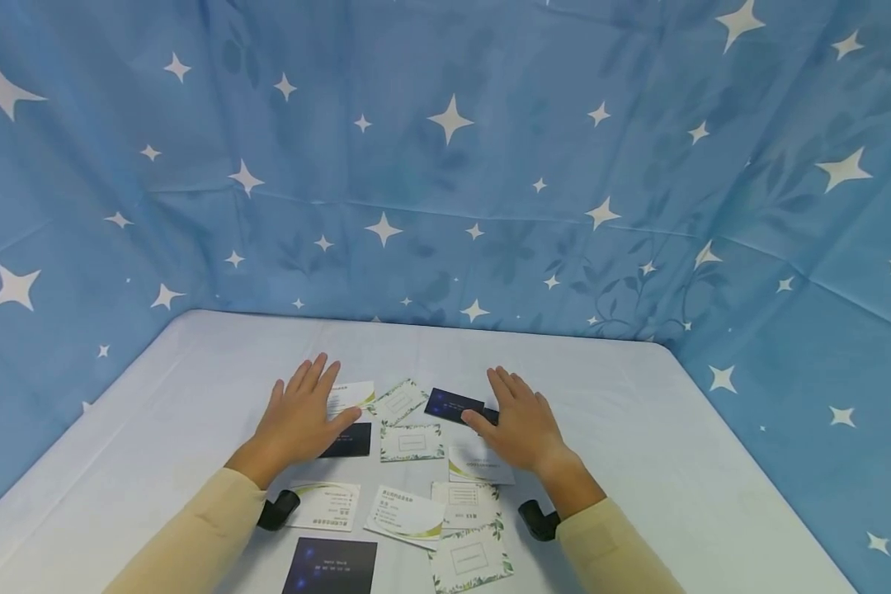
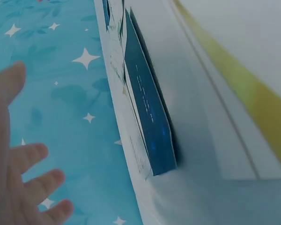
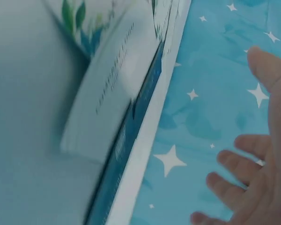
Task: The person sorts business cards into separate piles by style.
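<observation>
My left hand [image 1: 297,421] is spread out flat over the left side of a scatter of business cards, holding nothing. Partly under it in the head view are a dark blue card [image 1: 351,441] and a white card with a yellow-green stripe [image 1: 352,396]. On the other side my right hand [image 1: 520,425] also has its fingers extended and holds nothing; it covers part of some dark cards [image 1: 453,405] and adjoins a white card [image 1: 478,464]. Both wrist views show the hands raised off the table, fingers apart. Between them lie leaf-bordered cards [image 1: 412,443].
Nearer me lie more cards: a striped white one [image 1: 325,506], another [image 1: 404,516] overlapping its neighbours, a leaf-bordered one [image 1: 471,561] and a dark one [image 1: 332,565]. They rest on a white-covered table [image 1: 713,495]. A blue star-patterned curtain [image 1: 445,181] hangs behind.
</observation>
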Demonstrator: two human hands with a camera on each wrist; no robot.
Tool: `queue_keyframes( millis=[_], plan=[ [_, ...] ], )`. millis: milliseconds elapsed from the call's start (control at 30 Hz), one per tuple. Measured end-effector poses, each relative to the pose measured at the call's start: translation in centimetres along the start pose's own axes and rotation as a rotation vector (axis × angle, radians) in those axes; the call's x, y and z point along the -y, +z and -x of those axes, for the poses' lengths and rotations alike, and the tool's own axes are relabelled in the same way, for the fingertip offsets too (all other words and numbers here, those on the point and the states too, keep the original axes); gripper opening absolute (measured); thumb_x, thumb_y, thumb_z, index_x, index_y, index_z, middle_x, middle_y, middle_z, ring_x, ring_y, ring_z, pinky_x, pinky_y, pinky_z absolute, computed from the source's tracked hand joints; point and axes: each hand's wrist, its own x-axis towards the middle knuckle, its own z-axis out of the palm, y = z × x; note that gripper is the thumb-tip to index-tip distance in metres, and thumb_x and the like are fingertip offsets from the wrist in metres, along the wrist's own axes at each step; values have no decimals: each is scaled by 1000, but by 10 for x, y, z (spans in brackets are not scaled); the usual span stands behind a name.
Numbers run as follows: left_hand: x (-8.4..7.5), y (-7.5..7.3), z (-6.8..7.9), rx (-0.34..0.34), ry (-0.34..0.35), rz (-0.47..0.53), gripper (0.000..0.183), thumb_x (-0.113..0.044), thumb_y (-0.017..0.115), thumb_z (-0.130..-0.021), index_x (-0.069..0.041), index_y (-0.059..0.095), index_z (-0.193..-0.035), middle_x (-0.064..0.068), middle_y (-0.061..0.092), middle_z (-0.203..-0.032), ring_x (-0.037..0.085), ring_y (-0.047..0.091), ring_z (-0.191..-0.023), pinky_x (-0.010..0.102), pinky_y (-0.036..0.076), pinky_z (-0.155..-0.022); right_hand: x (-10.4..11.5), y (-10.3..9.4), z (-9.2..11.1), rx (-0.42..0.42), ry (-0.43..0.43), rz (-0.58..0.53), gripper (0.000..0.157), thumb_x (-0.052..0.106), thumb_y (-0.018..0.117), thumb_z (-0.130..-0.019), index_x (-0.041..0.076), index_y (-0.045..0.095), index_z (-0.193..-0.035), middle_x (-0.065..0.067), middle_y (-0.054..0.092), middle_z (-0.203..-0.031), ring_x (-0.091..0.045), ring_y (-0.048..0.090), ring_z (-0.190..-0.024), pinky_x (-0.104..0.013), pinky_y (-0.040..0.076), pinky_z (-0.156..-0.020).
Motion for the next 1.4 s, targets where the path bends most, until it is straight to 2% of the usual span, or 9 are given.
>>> queue_keyframes(
  millis=[167, 333, 433, 600, 800, 933, 1100, 1233, 1400],
  plan=[
    [13, -4, 0, -54, 56, 101, 73, -45, 67, -95, -4, 42, -151, 24, 37, -153, 48, 27, -141, 69, 19, -108, 10, 5, -11, -38, -104, -106, 86, 50, 73, -88, 7, 39, -154, -15, 42, -154, -37, 36, -142, -55, 29, -111],
    [27, -12, -11, -4, 49, 234, 70, -33, 72, -93, -6, 43, -150, 22, 36, -154, 46, 26, -142, 65, 23, -109, 25, 9, -30, 1, -142, -161, 81, 46, 76, -87, 12, 43, -152, -11, 45, -152, -33, 38, -141, -53, 30, -111],
    [37, -14, -19, 25, 36, 263, 66, -24, 74, -92, -4, 46, -148, 22, 39, -153, 46, 29, -141, 63, 24, -110, 33, 15, -45, 51, -165, -172, 78, 45, 76, -88, 15, 44, -152, -8, 44, -153, -31, 37, -142, -52, 30, -112],
    [52, -10, -32, 87, 28, 280, 60, -18, 76, -91, -2, 51, -144, 23, 43, -150, 45, 33, -139, 61, 25, -110, 43, 24, -66, 117, -169, -148, 72, 43, 75, -89, 18, 46, -151, -4, 46, -152, -28, 38, -141, -50, 30, -112],
    [65, -4, -40, 172, -63, 278, 63, -21, 78, -88, -6, 52, -144, 23, 40, -152, 46, 29, -142, 60, 23, -112, 57, 30, -88, 212, -176, -116, 70, 41, 74, -91, 20, 46, -151, -3, 46, -151, -26, 38, -142, -46, 31, -112],
    [71, -2, -43, 206, -87, 283, 65, -23, 80, -87, -8, 53, -144, 22, 41, -152, 45, 28, -142, 60, 23, -111, 70, 36, -100, 260, -171, -127, 67, 41, 73, -92, 22, 47, -151, -3, 48, -150, -27, 39, -141, -47, 33, -111],
    [70, 1, -46, 247, -105, 285, 65, -26, 81, -86, -11, 55, -143, 21, 42, -152, 45, 29, -142, 61, 24, -111, 83, 49, -110, 302, -119, -128, 67, 43, 74, -90, 24, 49, -150, -3, 50, -149, -27, 41, -139, -47, 34, -110],
    [68, 4, -43, 273, -143, 254, 65, -29, 81, -85, -14, 55, -143, 23, 41, -151, 47, 31, -140, 63, 28, -108, 89, 63, -112, 336, -75, -126, 69, 46, 74, -89, 25, 49, -150, -3, 51, -148, -26, 44, -137, -47, 35, -109],
    [69, 5, -40, 289, -184, 214, 64, -31, 80, -86, -18, 56, -143, 22, 43, -149, 48, 34, -137, 65, 31, -105, 97, 69, -114, 359, -46, -116, 71, 47, 74, -89, 25, 47, -151, -3, 51, -148, -26, 45, -136, -46, 35, -108]
  ],
)
